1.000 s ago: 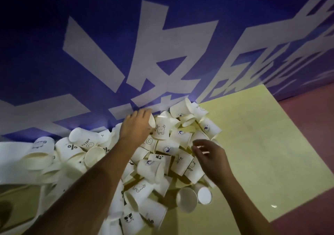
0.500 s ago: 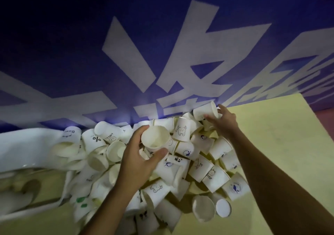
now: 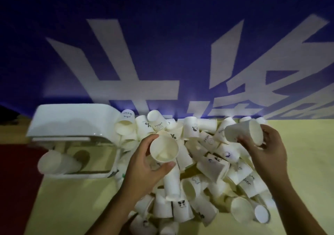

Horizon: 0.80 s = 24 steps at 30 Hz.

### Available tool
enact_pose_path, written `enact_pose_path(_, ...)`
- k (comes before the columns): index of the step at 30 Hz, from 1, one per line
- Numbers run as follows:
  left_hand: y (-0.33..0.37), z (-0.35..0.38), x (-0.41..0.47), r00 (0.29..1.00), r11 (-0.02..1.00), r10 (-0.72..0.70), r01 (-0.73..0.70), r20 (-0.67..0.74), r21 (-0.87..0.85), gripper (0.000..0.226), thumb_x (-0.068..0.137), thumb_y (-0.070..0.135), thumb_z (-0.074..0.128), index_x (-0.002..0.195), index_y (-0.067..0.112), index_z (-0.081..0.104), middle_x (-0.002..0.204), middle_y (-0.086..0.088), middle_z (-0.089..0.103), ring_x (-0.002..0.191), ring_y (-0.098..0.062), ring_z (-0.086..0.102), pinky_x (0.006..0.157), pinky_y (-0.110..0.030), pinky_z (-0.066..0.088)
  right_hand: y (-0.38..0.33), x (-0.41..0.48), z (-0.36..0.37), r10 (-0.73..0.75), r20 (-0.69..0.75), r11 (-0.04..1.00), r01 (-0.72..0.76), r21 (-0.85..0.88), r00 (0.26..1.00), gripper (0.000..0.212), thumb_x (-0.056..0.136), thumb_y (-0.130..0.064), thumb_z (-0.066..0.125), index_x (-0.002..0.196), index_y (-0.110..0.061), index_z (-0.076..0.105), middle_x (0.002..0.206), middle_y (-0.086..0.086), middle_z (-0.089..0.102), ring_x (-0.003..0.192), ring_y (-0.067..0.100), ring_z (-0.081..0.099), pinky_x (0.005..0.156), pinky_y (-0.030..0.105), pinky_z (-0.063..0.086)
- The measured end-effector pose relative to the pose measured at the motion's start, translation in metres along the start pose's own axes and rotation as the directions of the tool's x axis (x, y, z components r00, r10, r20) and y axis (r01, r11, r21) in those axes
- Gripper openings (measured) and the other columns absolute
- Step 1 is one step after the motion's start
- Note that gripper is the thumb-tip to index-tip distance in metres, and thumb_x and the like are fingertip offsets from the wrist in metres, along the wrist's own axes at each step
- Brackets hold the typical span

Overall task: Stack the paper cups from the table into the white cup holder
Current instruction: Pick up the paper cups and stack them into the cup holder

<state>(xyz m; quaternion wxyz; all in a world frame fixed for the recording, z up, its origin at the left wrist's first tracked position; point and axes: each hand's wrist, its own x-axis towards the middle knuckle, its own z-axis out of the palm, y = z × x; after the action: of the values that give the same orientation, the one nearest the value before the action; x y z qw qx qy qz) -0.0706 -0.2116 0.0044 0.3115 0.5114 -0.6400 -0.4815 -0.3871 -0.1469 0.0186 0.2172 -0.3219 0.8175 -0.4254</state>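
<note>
A big heap of white paper cups lies on the yellow table, many printed with small cartoon faces. My left hand grips one cup above the middle of the heap, its mouth facing me. My right hand holds a second cup on its side, over the heap's right part, mouth to the right. The white cup holder stands at the left of the heap, with a stack of cups lying in its open lower part.
A blue banner with large white characters rises right behind the table's far edge. A red surface lies beyond the table at the left. Bare yellow tabletop shows at the near left and the far right.
My view has swung left, bringing the cup holder into sight. My right hand has lifted a cup off the heap's far side, and my left hand still carries its cup.
</note>
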Motion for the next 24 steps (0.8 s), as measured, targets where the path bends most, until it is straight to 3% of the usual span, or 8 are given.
enact_pose_path(3, -0.014, -0.054, -0.022, 0.999, 1.000, 0.018, -0.017, -0.026, 0.022, 0.075, 0.070, 0.048, 0.087, 0.135, 0.039, 0.052, 0.132, 0.021, 0.061, 0.123, -0.007, 0.059, 0.095, -0.027, 0.054, -0.044, -0.062, 0.040, -0.095, 0.120, 0.995, 0.091, 0.034, 0.988, 0.060, 0.074, -0.033, 0.088, 0.125, -0.033, 0.056, 0.118, -0.011, 0.064, 0.103, 0.011, 0.063, 0.077, 0.019, 0.046)
enact_pose_path(8, -0.048, -0.162, -0.062, 0.994, 0.998, 0.037, -0.031, -0.100, 0.056, 0.078, 0.069, 0.041, 0.094, 0.135, 0.039, 0.053, 0.134, 0.023, 0.060, 0.124, -0.004, 0.058, 0.091, -0.012, 0.047, -0.107, -0.159, 0.134, -0.199, 0.289, 0.974, 0.156, 0.166, 0.936, 0.064, 0.065, -0.041, 0.085, 0.123, -0.037, 0.059, 0.123, -0.018, 0.066, 0.115, 0.005, 0.062, 0.090, 0.029, 0.050)
enact_pose_path(12, -0.087, -0.245, -0.088, 0.982, 0.996, 0.036, -0.020, -0.185, 0.083, 0.082, 0.070, 0.044, 0.089, 0.141, 0.032, 0.051, 0.139, 0.021, 0.058, 0.128, -0.006, 0.056, 0.096, -0.018, 0.047, -0.138, -0.222, 0.210, -0.260, 0.384, 0.952, 0.169, 0.254, 0.886, 0.059, 0.068, -0.039, 0.083, 0.122, -0.043, 0.059, 0.125, -0.022, 0.066, 0.119, 0.001, 0.061, 0.096, 0.028, 0.050)
enact_pose_path(17, -0.131, -0.309, -0.093, 0.959, 0.997, 0.031, -0.011, -0.283, 0.073, 0.076, 0.068, 0.033, 0.092, 0.134, 0.024, 0.056, 0.131, 0.014, 0.062, 0.121, -0.012, 0.060, 0.095, -0.026, 0.051, -0.159, -0.270, 0.270, -0.311, 0.424, 0.940, 0.209, 0.269, 0.851, 0.057, 0.078, -0.035, 0.080, 0.128, -0.044, 0.055, 0.129, -0.028, 0.062, 0.123, -0.003, 0.057, 0.094, 0.010, 0.046)
enact_pose_path(21, -0.149, -0.328, -0.076, 0.954, 0.994, 0.039, -0.006, -0.298, 0.112, 0.077, 0.067, 0.026, 0.095, 0.133, 0.023, 0.055, 0.125, 0.013, 0.062, 0.115, -0.005, 0.060, 0.091, -0.025, 0.052, -0.159, -0.287, 0.292, -0.314, 0.383, 0.939, 0.225, 0.260, 0.869, 0.065, 0.080, -0.036, 0.085, 0.137, -0.031, 0.054, 0.137, -0.014, 0.061, 0.128, 0.013, 0.058, 0.105, 0.035, 0.049)
enact_pose_path(24, -0.153, -0.331, -0.063, 0.957, 0.986, 0.103, -0.062, -0.270, 0.157, 0.078, 0.071, 0.044, 0.087, 0.137, 0.017, 0.056, 0.131, 0.007, 0.061, 0.116, -0.002, 0.057, 0.093, -0.009, 0.043, -0.161, -0.292, 0.298, -0.288, 0.366, 0.951, 0.220, 0.216, 0.885, 0.071, 0.074, -0.041, 0.084, 0.137, -0.031, 0.054, 0.133, -0.018, 0.062, 0.123, 0.010, 0.061, 0.100, 0.036, 0.053)
